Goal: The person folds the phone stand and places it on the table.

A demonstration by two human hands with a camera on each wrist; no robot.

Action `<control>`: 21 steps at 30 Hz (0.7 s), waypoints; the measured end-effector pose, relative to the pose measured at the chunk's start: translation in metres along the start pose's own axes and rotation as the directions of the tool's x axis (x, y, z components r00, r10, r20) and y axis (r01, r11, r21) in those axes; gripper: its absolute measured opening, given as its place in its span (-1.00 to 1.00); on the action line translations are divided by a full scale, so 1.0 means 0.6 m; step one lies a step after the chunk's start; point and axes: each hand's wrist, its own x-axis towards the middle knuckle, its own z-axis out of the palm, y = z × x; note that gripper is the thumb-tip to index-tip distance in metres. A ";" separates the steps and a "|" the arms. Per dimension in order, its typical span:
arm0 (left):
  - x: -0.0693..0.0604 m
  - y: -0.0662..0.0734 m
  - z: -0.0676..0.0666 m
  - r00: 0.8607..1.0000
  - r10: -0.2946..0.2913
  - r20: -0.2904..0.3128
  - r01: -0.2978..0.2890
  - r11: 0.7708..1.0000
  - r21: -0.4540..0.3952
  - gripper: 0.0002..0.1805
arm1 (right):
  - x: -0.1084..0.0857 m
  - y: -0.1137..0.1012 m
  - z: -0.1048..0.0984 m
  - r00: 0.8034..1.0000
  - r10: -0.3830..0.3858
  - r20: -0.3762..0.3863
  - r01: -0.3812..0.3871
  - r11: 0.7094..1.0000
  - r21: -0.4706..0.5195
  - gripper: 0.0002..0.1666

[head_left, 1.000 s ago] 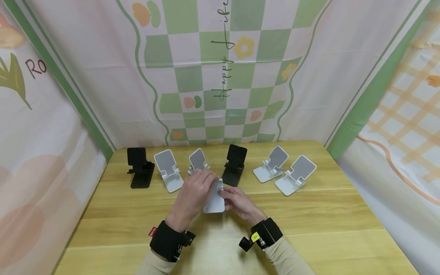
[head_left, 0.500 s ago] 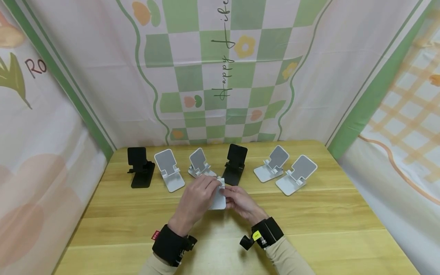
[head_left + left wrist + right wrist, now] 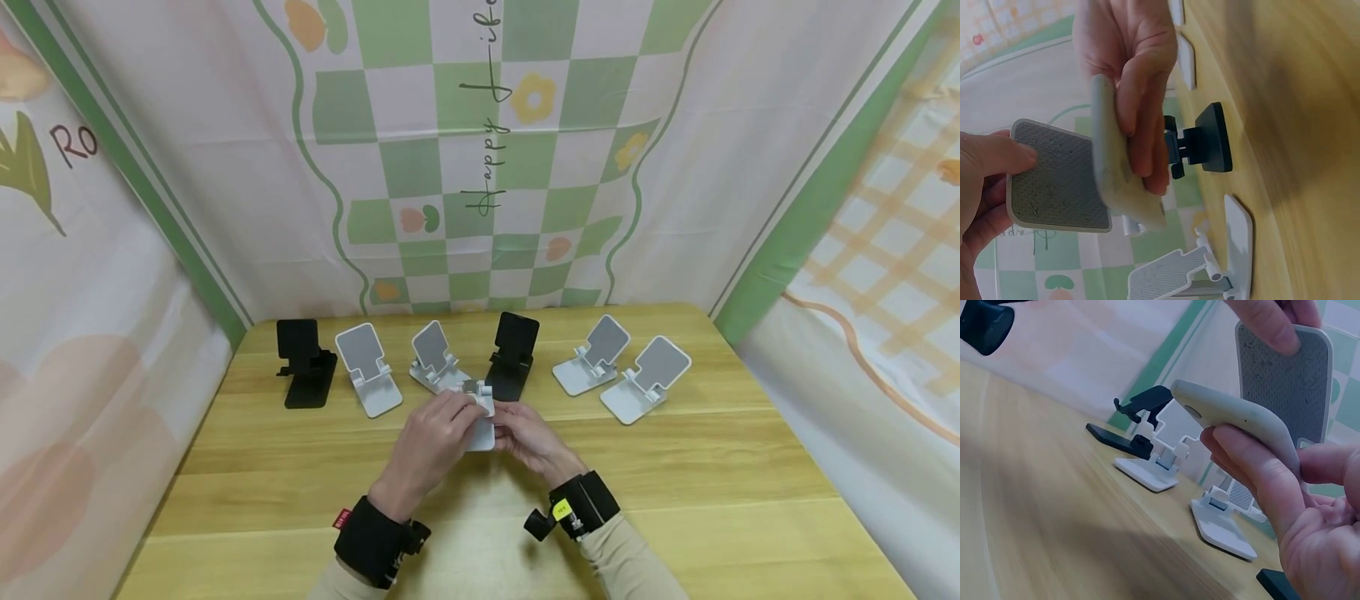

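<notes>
A white folding phone stand (image 3: 482,437) is held above the table between both hands. My left hand (image 3: 429,440) pinches its grey-padded back panel (image 3: 1060,178) at the outer edge, with the thumb on the pad. The right hand (image 3: 531,442) grips the stand's white base (image 3: 1235,415), fingers spread along its underside and thumb near the hinge. In the right wrist view, the panel stands at an angle to the base, so the stand is partly unfolded. The hinge is mostly hidden by the hands.
Several unfolded phone stands line the table's far side. A black stand (image 3: 306,367) and a white stand (image 3: 369,371) are at left. Behind the hands are a small white stand (image 3: 435,354) and a black stand (image 3: 513,354). Two white stands, one nearer (image 3: 645,379), are at right.
The held stand has risen slightly and shifted right. The left hand has turned its panel, and the hinge end now shows more above the fingers. Standing stands have not moved.
</notes>
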 end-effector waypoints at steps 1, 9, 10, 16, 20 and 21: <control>-0.001 0.001 0.001 1.000 0.001 0.002 -0.001 1.000 -0.002 -0.75 | -0.001 -0.001 0.000 1.000 0.002 -0.002 -0.002 1.000 0.005 -0.40; -0.009 0.008 0.005 1.000 -0.008 0.029 0.009 1.000 -0.023 -0.79 | -0.001 -0.002 0.002 1.000 -0.016 0.005 0.016 0.999 0.029 -0.41; -0.010 0.008 0.005 1.000 -0.011 0.030 0.012 1.000 -0.025 -0.79 | -0.001 -0.002 0.002 1.000 -0.017 0.006 0.017 0.999 0.030 -0.41; -0.015 0.009 0.008 1.000 0.005 0.019 -0.004 0.999 -0.032 -0.80 | -0.003 -0.001 -0.001 1.000 -0.026 0.014 0.025 0.999 0.048 -0.40; -0.019 0.010 0.013 1.000 0.020 0.010 -0.019 0.999 -0.030 -0.80 | -0.004 0.000 -0.002 0.999 -0.030 0.019 0.029 0.998 0.058 -0.40; -0.020 0.010 0.015 1.000 0.021 0.007 -0.021 0.999 -0.030 -0.80 | -0.004 0.000 -0.002 0.999 -0.028 0.020 0.027 0.998 0.058 -0.40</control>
